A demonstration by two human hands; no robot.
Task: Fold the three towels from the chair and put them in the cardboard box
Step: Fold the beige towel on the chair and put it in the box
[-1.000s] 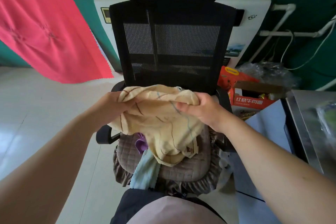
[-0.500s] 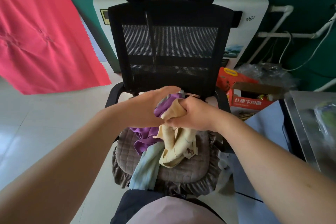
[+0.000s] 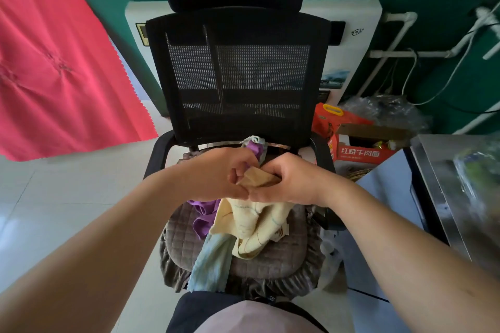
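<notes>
Towels are being handled over the seat of a black mesh chair [image 3: 238, 67]. A yellow towel [image 3: 251, 222] is being gripped at its top by both hands, which are pressed together above the seat's middle; its lower part is hanging crumpled onto the quilted cushion [image 3: 284, 254]. The left hand [image 3: 219, 173] is clamped on a purple towel [image 3: 203, 220] as well, the right hand [image 3: 289, 181] on yellow cloth only. A pale blue towel [image 3: 209, 262] is draped over the seat's front edge. An open red cardboard box [image 3: 365, 153] is seen on the floor, right of the chair.
</notes>
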